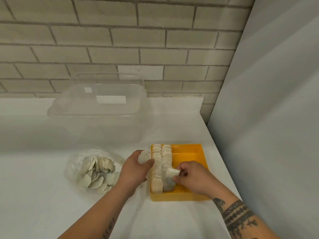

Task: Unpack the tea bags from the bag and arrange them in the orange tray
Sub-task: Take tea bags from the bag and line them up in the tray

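An orange tray (193, 152) sits on the white counter, right of centre. Two rows of round white tea bags (161, 158) stand on edge along its left side. My left hand (136, 169) hovers just left of the tray and grips a small stack of tea bags (144, 156). Over the second row, my right hand (193, 176) pinches one tea bag (171, 172) near the row's front end. A clear plastic bag (93, 171) with several loose tea bags lies open to the left.
A large clear plastic container (96, 107) stands upside down at the back of the counter, against the brick wall. A grey panel (267, 118) rises along the counter's right edge, close to the tray.
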`<state>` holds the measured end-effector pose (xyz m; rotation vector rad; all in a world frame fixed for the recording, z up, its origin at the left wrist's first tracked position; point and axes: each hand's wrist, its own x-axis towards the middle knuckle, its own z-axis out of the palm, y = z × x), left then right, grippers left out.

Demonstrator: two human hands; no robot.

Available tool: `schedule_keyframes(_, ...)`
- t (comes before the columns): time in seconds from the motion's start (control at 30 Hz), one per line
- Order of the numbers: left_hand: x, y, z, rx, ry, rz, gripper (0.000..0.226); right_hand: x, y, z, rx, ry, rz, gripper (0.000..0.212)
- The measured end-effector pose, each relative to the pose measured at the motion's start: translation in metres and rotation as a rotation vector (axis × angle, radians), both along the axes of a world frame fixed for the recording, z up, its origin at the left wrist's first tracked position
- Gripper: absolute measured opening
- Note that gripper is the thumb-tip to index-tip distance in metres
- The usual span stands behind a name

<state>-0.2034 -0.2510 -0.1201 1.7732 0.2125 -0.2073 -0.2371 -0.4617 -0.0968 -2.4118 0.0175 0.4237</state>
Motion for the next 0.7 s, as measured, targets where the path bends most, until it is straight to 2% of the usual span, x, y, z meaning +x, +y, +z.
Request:
schedule_keyframes(0.13,-0.002,-0.005,-0.012,0.087,0.036,-0.014,0.027,0.001,0.007,-0.005,-0.098,0.093,0.065,0.018)
schedule_keyframes(0.37,-0.006,-0.006,-0.019,0.067,0.064,-0.002,0.023,0.004,0.016,-0.015,-0.177,0.135,0.042,0.021)
schedule_keyframes(0.7,-0.006,-0.006,-0.019,0.042,0.078,-0.010,0.031,0.004,0.015,-0.017,-0.221,0.203,-0.050,0.033)
